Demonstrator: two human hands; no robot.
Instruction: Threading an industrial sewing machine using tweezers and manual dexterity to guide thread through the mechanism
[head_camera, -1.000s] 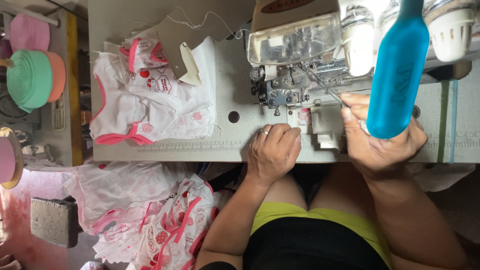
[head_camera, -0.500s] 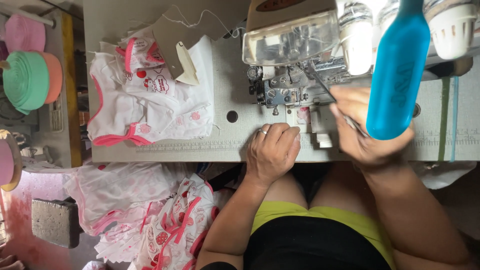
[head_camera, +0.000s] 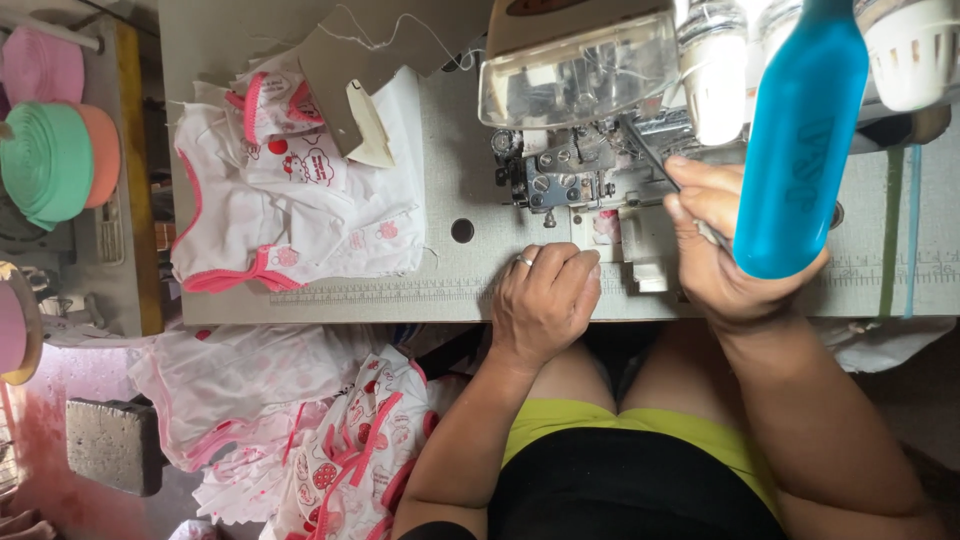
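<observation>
My left hand (head_camera: 545, 298) rests as a loose fist on the grey table edge, just in front of the sewing machine's needle area (head_camera: 560, 180); a ring shows on one finger. My right hand (head_camera: 712, 250) grips thin metal tweezers (head_camera: 655, 165) whose tips point up-left into the machine's metal parts. A small pink-and-white fabric scrap (head_camera: 607, 224) lies by the presser foot. A blue bottle-shaped object (head_camera: 800, 140) hangs close to the camera and hides part of my right hand.
A stack of white garments with pink trim (head_camera: 300, 210) and a cardboard piece (head_camera: 345, 75) lie on the table's left. More such garments (head_camera: 320, 440) are heaped below the table. Green, orange and pink tape rolls (head_camera: 50, 160) sit far left. Thread cones (head_camera: 715, 70) top the machine.
My right hand has lifted slightly and angled the tweezers further into the machine. My left hand has stayed in place.
</observation>
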